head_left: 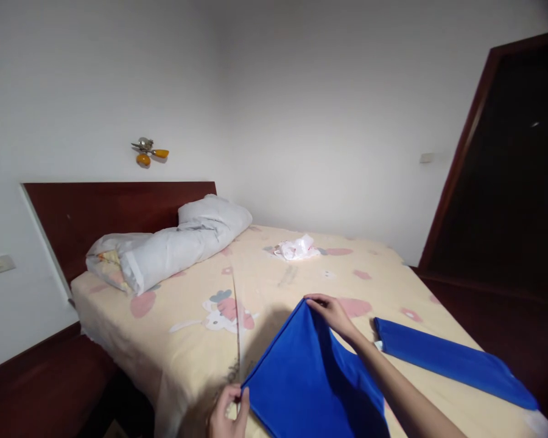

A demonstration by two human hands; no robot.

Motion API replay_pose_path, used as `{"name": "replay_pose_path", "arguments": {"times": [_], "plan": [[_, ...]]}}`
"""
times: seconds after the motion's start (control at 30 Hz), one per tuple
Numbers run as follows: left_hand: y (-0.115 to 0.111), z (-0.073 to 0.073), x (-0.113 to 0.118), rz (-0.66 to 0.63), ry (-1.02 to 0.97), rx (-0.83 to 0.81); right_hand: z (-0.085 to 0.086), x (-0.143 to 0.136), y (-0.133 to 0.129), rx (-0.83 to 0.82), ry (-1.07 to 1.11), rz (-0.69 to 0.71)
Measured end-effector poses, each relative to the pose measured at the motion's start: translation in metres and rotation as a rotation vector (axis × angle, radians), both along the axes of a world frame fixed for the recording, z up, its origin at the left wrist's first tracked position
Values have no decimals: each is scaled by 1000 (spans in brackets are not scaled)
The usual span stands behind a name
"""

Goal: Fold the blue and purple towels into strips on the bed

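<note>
A bright blue cloth (301,377) hangs between my two hands over the near part of the bed. My left hand (228,413) pinches its left corner, low at the bottom of the view. Farther forward, my right hand (331,313) grips the upper corner, so the edge between them is stretched straight. The cloth's lower part runs out of view. To the right of my right forearm, a second blue cloth (452,362), folded into a long strip with a small white tag at one end, lies flat on the bed.
The bed's yellowish sheet (274,292) has rabbit and carrot prints. A rolled grey-white quilt (173,249) lies by the dark red headboard (114,207). A crumpled white plastic bag (296,248) rests near the far side. A dark doorway (506,170) stands at right.
</note>
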State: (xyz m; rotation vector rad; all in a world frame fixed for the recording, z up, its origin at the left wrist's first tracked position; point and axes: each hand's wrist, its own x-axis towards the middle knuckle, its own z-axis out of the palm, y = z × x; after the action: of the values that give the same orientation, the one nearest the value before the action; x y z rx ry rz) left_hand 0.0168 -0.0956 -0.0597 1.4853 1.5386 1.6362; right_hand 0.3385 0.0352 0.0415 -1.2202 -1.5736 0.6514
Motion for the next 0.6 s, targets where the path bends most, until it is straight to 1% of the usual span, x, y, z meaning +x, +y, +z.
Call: {"name": "replay_pose_path", "arguments": {"times": [0.07,0.13,0.27,0.33,0.4,0.47,0.53,0.6], "plan": [[-3,30,5,-122,-131,18,27,25,-38,55,44,-54],[-5,63,9,-223,-210,43,55,47,-81,112,83,-120],[-10,130,17,-375,-257,117,111,79,-170,252,101,-268],[-13,158,23,-437,-275,181,131,89,-211,323,80,-331],[-16,179,32,-492,-316,253,142,95,-246,386,83,-393],[-21,194,43,-551,-374,316,145,99,-275,432,118,-445],[-27,204,54,-609,-425,352,143,101,-299,459,165,-498],[-33,211,66,-651,-453,344,138,102,-318,472,218,-567]]}}
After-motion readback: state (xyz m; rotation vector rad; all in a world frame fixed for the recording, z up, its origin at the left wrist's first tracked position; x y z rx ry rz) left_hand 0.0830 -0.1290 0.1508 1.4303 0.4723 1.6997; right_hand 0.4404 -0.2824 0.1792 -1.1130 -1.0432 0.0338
